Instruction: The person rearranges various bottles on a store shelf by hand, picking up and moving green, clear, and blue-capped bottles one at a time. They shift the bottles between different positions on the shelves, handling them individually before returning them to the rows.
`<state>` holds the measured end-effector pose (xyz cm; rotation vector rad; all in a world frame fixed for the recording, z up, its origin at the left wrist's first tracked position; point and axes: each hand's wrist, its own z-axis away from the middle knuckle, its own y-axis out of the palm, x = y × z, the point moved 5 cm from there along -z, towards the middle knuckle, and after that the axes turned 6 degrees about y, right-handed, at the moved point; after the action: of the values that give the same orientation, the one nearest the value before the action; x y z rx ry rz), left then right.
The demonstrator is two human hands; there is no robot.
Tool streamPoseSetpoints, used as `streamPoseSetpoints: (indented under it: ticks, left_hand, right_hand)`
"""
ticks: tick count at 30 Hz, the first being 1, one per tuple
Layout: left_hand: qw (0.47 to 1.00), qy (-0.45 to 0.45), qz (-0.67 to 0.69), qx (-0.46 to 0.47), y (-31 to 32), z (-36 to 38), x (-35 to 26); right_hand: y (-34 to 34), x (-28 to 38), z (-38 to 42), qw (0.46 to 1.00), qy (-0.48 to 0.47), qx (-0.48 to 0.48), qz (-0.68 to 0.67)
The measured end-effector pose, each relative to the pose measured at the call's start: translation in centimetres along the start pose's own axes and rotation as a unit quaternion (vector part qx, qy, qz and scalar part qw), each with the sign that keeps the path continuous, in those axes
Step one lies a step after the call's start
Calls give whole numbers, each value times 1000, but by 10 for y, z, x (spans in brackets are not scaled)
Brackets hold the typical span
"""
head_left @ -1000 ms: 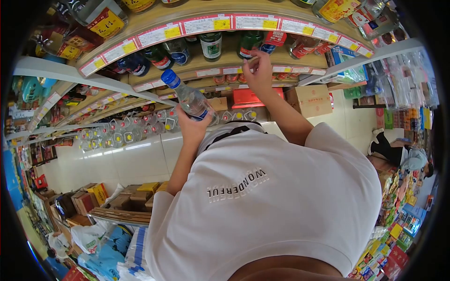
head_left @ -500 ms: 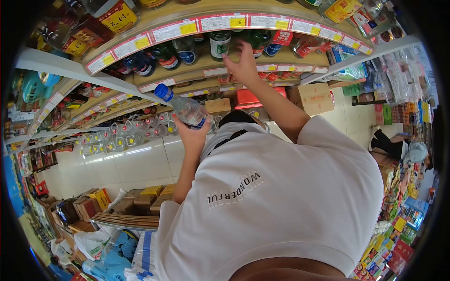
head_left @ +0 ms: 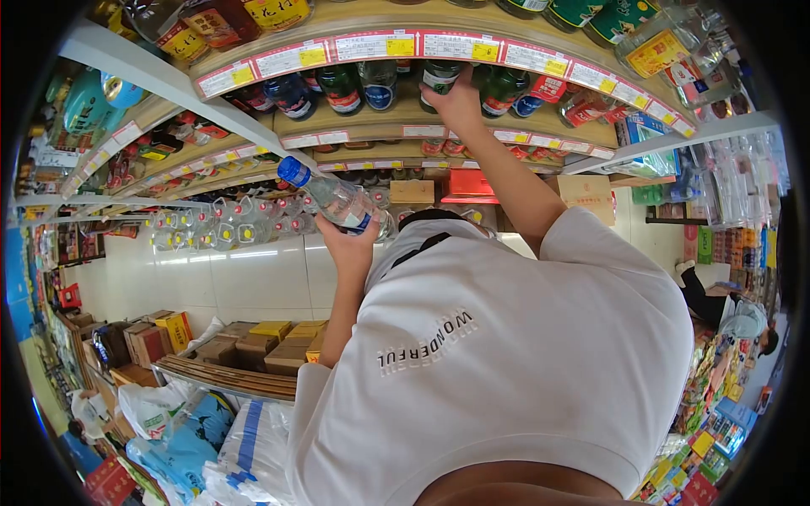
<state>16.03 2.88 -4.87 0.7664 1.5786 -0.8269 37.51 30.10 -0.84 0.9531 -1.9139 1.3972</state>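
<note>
My left hand (head_left: 348, 244) is wrapped around the lower part of a clear bottle (head_left: 333, 196) with a blue cap. The bottle leans, cap toward the upper left, in front of the shelving. My right hand (head_left: 458, 105) reaches onto the shelf and is closed around a dark green bottle (head_left: 440, 78) with a white and green label. Its thumb lies across the front of that bottle; the other fingers are partly hidden at its right side. The green bottle stands upright among others, its top hidden by the shelf above.
Beside the green bottle are a clear bottle with a blue label (head_left: 379, 87) and a green bottle with a red label (head_left: 504, 91). A price-tag strip (head_left: 380, 45) edges the shelf above. Large jugs (head_left: 228, 226) and cartons (head_left: 253, 347) stand lower left. Another person (head_left: 726, 312) is at far right.
My right hand has moved from beside the green bottle to closing around it. My left hand still holds the clear bottle. The whole view has shifted slightly.
</note>
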Motion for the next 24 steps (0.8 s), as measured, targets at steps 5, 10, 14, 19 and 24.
streamPoseSetpoints:
  ticks: [5,10,14,19,24]
  left_hand:
    - [1000,14,-19,0,2,-7,-15]
    - [1000,16,-9,23,13,-25,8]
    - [997,50,-43,37,24,-34,-1]
    - [997,42,-38,47,19,-36,0]
    - [996,59,-37,49,3,-44,13]
  right_hand:
    - [-4,4,-1,999,-29,-8,-16]
    - [-6,5,1,1000,-1,-12,1]
    - [-5,2,0,1000,-4,-16,-10]
    - [1,-5,5,1000,6,8,-13]
    - [11,-22,38,996,7,-82,-28]
